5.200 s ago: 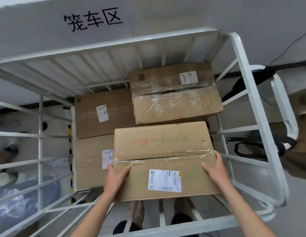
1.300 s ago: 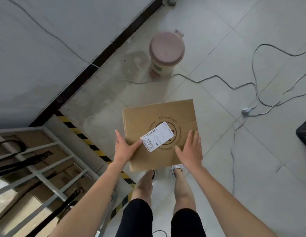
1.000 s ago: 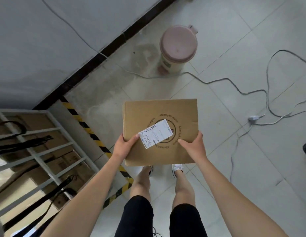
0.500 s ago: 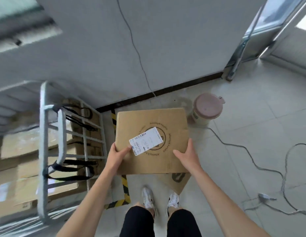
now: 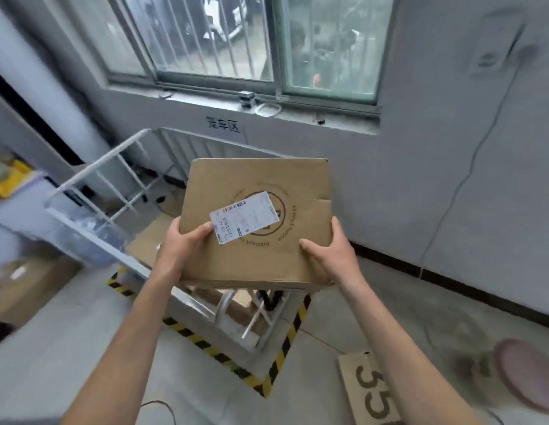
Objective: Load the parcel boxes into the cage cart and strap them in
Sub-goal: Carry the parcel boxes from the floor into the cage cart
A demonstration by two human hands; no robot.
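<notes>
Left hand (image 5: 185, 240) and right hand (image 5: 328, 251) are pinching the parcel box (image 5: 261, 253) at its near corners, thumbs on top, holding it flat between them, cage cart (image 5: 98, 161) just beyond and below the grip, probably for a level drop-in.

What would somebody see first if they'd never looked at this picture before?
The big cardboard box in the middle, gripped by the left hand and right hand, with a white label stuck crooked on top. Behind it stands the white cage cart, below a barred window.
</notes>
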